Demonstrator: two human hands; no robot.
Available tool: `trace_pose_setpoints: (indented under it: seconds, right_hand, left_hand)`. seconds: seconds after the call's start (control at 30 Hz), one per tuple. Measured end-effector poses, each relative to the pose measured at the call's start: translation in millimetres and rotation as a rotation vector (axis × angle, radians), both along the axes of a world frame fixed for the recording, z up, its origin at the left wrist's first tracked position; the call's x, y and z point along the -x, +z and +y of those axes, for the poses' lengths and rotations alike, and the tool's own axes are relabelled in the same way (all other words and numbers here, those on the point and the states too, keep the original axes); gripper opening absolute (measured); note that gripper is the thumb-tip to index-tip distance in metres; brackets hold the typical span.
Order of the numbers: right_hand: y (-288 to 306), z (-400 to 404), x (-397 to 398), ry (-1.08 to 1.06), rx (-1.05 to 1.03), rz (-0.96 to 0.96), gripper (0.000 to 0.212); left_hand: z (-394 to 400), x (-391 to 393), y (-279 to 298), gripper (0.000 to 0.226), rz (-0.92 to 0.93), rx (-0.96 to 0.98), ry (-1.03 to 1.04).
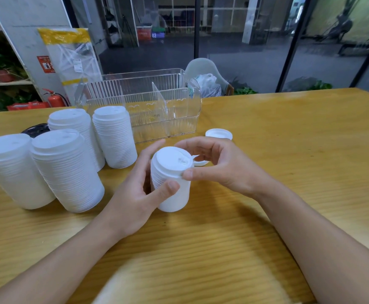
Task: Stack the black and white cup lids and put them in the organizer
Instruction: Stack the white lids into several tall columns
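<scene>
At frame centre a lid stack (172,183) stands on the table (289,150) between the left hand (139,189) and the right hand (218,165). Four more stacks (67,170) cluster at the left, with what may be a flat lid (35,130) behind them. The organizer (157,108) sits behind, upper centre, and a single lid (218,134) lies just right of its front corner.

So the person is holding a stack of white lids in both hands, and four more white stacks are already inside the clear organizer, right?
Not quite. The head view shows both hands, left hand and right hand, on the held stack, but the four other stacks stand on the table, left of the organizer, not inside it.
</scene>
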State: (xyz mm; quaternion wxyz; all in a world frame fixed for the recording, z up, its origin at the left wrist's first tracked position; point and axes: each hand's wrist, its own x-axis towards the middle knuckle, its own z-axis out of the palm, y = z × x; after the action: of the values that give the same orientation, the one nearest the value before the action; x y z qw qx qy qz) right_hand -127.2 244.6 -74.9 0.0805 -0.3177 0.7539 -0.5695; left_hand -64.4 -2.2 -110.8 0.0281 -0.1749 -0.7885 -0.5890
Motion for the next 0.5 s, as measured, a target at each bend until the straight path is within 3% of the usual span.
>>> trace_pose_setpoints:
  seconds: [0.1,0.23,0.33,0.5]
  right_hand:
    - [-1.9,12.9,13.7,-0.122,0.005,0.006,0.039]
    - [-20.5,31.7,36.7,-0.408,-0.325,0.264,0.036]
    - [-36.1,30.0,43.5,-0.410,-0.574,0.325,0.038]
    - [-39.0,24.7,44.8,-0.433,-0.607,0.389,0.012]
  left_hand:
    - [-0.4,1.0,0.6,0.072,0.008,-0.015,0.006]
    - [-0.8,1.1,1.7,0.067,0.017,-0.016,0.026]
    - [0.1,0.7,2.5,0.061,0.021,-0.014,0.033]
    - [0.6,0.3,2.8,0.061,0.027,-0.017,0.029]
